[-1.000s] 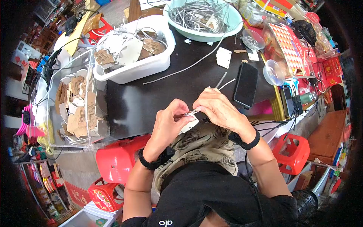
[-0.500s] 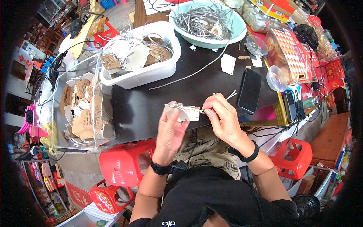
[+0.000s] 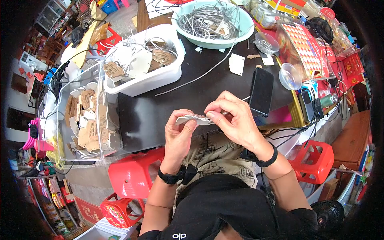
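My left hand and my right hand together hold a small flat pale card-like piece edge-on over the near edge of the black table. The left hand's fingers pinch its left end. The right hand's fingertips press on its right end, where a thin grey wire sticks out toward a black phone. Both wrists wear black bands.
A white tub with flat pieces and wires stands at the back left, beside a clear bin of cardboard pieces. A green basin of grey wires sits far back. Red stools stand under the table; small bowls and boxes crowd the right.
Both hands have stayed together on the flat piece and lifted slightly; it has turned edge-on. The view has shifted a little.
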`<state>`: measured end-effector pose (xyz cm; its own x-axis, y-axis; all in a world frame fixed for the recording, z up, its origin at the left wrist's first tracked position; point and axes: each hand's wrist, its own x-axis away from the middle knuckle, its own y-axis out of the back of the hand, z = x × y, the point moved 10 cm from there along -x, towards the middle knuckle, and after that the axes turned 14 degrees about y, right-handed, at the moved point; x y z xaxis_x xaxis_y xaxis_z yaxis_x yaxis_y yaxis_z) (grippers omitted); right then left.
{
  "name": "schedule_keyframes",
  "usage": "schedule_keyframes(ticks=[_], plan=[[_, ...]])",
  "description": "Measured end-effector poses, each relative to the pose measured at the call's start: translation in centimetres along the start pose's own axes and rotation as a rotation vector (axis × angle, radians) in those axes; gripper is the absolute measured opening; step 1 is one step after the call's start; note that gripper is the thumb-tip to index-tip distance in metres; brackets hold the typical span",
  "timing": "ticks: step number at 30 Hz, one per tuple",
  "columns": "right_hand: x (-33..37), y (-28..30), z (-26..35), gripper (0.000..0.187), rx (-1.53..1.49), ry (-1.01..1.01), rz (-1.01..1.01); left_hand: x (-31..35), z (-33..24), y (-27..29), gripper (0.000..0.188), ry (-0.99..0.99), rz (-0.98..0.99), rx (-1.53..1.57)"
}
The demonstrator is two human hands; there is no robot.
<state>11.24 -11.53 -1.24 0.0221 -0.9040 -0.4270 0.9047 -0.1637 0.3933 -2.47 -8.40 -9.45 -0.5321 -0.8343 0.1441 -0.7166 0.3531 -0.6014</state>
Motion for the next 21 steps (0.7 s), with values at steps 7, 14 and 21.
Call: schedule_keyframes(ticks=[7,14,21], plan=[[-0.7,-0.8,-0.7,0.011,-0.149,-0.036,0.137,0.2,0.1,0.1,0.016,0.045,-0.005,-0.031],[-0.4,-3.2,-2.9,0.016,-0.411,-0.129,0.291,-0.1,0.2,-0.2,0.019,0.052,-0.009,-0.063],[0.6,-5.5,-4.1,0.022,-0.802,-0.275,0.399,-0.4,1.0,-0.1,0.021,0.112,0.013,-0.009]])
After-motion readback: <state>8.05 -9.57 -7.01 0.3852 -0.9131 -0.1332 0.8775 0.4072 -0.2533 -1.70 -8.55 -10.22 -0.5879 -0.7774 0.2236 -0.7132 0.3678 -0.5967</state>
